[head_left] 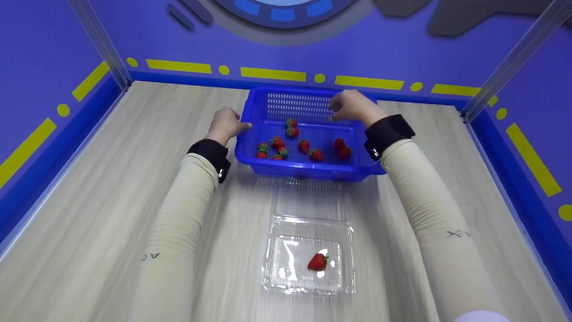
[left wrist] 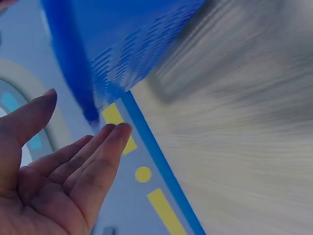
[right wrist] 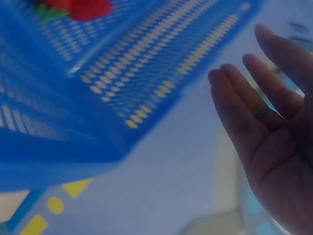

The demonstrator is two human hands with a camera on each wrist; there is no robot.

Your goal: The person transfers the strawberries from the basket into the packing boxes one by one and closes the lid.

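Note:
A blue plastic basket (head_left: pixel 304 166) with slotted walls holds several strawberries (head_left: pixel 316 154) spread over its floor. My left hand (head_left: pixel 225 125) is at the basket's left rim, thumb toward the inside. In the left wrist view, the fingers of that hand (left wrist: pixel 73 171) are fairly straight, with the basket's rim (left wrist: pixel 73 68) near the fingertips. My right hand (head_left: pixel 353 106) hovers over the basket's right back part. The right wrist view shows this hand (right wrist: pixel 269 127) with extended fingers and nothing in it, beside the basket wall (right wrist: pixel 146 58).
A clear plastic clamshell box (head_left: pixel 308 286) lies unfolded on the wooden table (head_left: pixel 143 170) in front of the basket. One strawberry (head_left: pixel 317 262) sits in its near half. Blue panels (head_left: pixel 286 58) with yellow marks enclose the back and sides.

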